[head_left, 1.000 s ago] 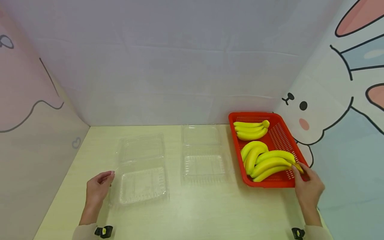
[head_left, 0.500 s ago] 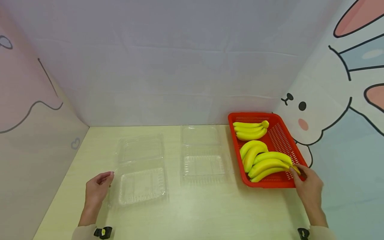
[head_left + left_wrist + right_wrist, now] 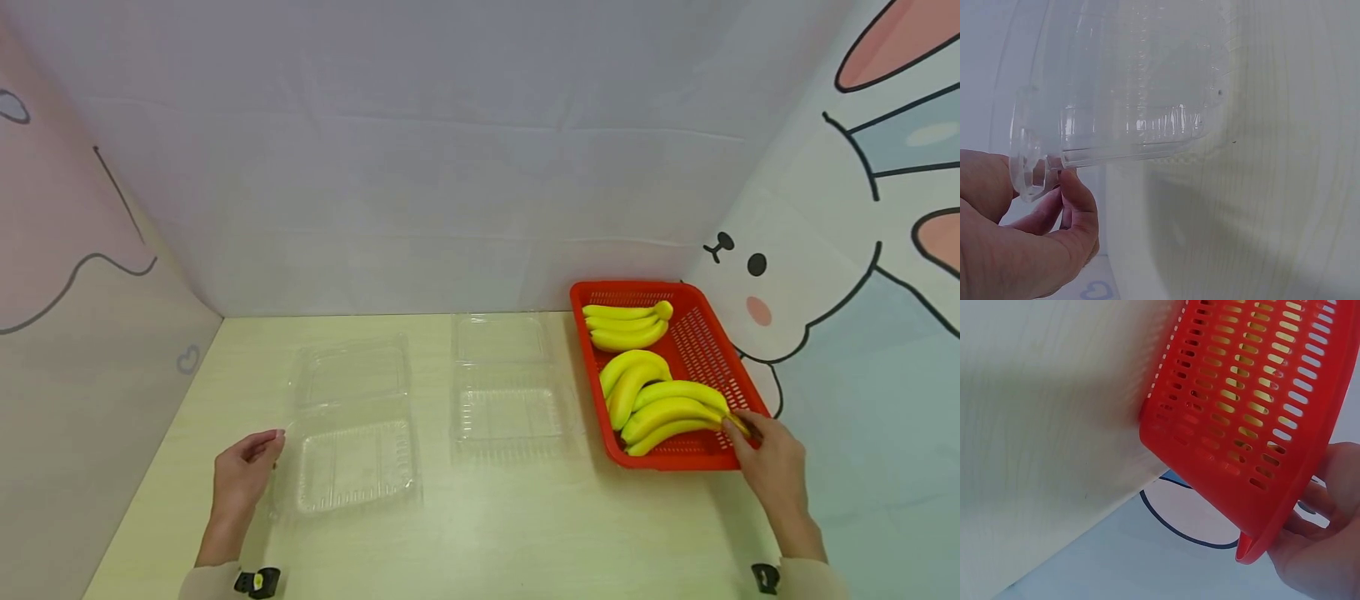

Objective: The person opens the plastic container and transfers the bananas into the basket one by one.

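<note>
A bunch of bananas [image 3: 671, 417] lies at the front of the red basket [image 3: 705, 333]. My right hand [image 3: 772, 454] pinches its stem end over the basket's front right corner. In the right wrist view, the right hand [image 3: 1329, 525] is partly hidden behind the basket rim [image 3: 1319, 462]. Two more bunches, a middle one [image 3: 630, 387] and a back one [image 3: 626, 325], lie in the basket. At the left, my left hand [image 3: 243, 471] pinches the edge of an open clear plastic clamshell container [image 3: 356, 462]; thumb and fingers meet at its rim corner in the left wrist view.
Another open clear clamshell container [image 3: 510, 412] lies between the first one and the basket. The pale wood table [image 3: 510, 533] meets a white cloth wall [image 3: 420, 183] at the back. A cartoon-printed wall [image 3: 862, 400] stands close by the right hand.
The right hand and the stem end of the front bunch have shifted slightly left, while the right wrist has swung outward to the right. My left hand keeps its place.
</note>
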### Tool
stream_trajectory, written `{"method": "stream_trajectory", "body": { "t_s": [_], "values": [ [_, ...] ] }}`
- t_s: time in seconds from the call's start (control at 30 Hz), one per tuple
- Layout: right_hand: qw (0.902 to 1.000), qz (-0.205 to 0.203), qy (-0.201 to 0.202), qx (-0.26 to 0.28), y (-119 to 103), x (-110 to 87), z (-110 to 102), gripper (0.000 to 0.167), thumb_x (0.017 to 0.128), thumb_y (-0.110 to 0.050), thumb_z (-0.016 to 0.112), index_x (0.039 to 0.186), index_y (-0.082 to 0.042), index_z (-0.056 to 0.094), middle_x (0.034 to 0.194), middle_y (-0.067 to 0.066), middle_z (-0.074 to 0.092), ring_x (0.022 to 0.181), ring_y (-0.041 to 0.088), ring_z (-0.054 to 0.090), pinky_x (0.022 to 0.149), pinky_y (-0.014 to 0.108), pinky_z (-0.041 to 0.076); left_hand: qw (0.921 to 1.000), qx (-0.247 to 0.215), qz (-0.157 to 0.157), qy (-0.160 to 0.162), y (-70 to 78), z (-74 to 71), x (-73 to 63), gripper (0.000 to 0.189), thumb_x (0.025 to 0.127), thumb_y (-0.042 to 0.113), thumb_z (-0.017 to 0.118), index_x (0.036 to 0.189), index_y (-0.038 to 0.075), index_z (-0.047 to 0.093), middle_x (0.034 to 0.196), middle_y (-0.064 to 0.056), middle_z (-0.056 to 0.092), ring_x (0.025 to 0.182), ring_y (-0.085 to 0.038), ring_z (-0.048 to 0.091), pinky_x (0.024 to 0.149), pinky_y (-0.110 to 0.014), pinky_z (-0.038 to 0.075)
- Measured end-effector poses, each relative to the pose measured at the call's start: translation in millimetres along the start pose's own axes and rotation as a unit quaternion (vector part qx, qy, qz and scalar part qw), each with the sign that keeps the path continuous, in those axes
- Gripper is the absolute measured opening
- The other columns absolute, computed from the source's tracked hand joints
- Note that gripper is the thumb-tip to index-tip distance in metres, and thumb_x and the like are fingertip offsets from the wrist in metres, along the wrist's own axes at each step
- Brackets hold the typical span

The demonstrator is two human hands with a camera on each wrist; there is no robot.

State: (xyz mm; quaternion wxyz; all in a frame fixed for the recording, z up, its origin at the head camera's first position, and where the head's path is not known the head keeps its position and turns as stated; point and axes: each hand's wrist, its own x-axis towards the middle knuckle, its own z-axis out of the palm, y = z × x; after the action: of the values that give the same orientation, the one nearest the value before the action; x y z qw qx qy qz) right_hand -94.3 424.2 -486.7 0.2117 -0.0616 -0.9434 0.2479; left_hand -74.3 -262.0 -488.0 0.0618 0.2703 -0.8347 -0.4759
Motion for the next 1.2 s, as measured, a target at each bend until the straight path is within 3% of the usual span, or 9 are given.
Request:
{"method": "stream_trajectory", "body": {
  "t_s": [0.1, 0.23, 0.53, 0.93, 1.2],
  "values": [
    [0.9997, -0.016, -0.016, -0.002, -0.4, 0.8, -1.6, 0.028, 0.090, -0.002, 0.076, 0.112, 0.014, 0.068, 0.098, 0.034, 0.067, 0.089, 0.048, 0.063, 0.076, 0.055, 0.048, 1.0000, -0.001, -0.002, -0.001, 0.4, 0.1, 0.2, 0.036, 0.101, 0.018, 0.068, 0.123, -0.010, 0.065, 0.088, 0.001, 0.068, 0.071, -0.009, 0.059, 0.058, -0.018, 0.050],
    [0.9991, -0.027, -0.032, -0.004, -2.2, 2.1, -4.1, 0.027, 0.090, 0.000, 0.074, 0.110, 0.016, 0.068, 0.095, 0.035, 0.065, 0.086, 0.049, 0.061, 0.077, 0.063, 0.048, 1.0000, -0.001, -0.002, -0.002, 1.1, 0.3, 0.3, 0.036, 0.101, 0.018, 0.068, 0.124, -0.010, 0.065, 0.087, 0.002, 0.068, 0.071, -0.008, 0.059, 0.058, -0.018, 0.050],
    [0.9981, -0.034, -0.047, -0.019, -4.1, 3.0, -5.4, 0.026, 0.090, 0.000, 0.074, 0.108, 0.018, 0.067, 0.089, 0.032, 0.063, 0.081, 0.046, 0.058, 0.069, 0.059, 0.046, 1.0000, 0.004, -0.002, -0.004, 1.5, 0.8, 0.2, 0.036, 0.101, 0.018, 0.067, 0.124, -0.009, 0.065, 0.091, -0.002, 0.069, 0.072, -0.007, 0.058, 0.058, -0.018, 0.049],
    [0.9981, -0.048, -0.033, -0.017, -6.1, 2.4, -4.8, 0.019, 0.087, 0.006, 0.072, 0.100, 0.019, 0.068, 0.088, 0.033, 0.062, 0.080, 0.046, 0.057, 0.071, 0.060, 0.045, 0.9999, 0.011, -0.009, -0.002, -0.5, 3.0, 2.4, 0.037, 0.102, 0.021, 0.066, 0.126, -0.008, 0.065, 0.098, -0.011, 0.069, 0.071, -0.006, 0.056, 0.058, -0.018, 0.049],
    [0.9969, -0.044, -0.061, -0.025, -7.3, 3.1, -7.2, 0.014, 0.087, 0.008, 0.070, 0.097, 0.018, 0.069, 0.086, 0.030, 0.062, 0.077, 0.043, 0.057, 0.069, 0.057, 0.046, 0.9999, 0.010, -0.010, -0.004, 0.3, 1.8, 0.6, 0.038, 0.103, 0.022, 0.065, 0.126, -0.008, 0.064, 0.103, -0.015, 0.069, 0.074, -0.008, 0.057, 0.060, -0.017, 0.050]
  ]
}}
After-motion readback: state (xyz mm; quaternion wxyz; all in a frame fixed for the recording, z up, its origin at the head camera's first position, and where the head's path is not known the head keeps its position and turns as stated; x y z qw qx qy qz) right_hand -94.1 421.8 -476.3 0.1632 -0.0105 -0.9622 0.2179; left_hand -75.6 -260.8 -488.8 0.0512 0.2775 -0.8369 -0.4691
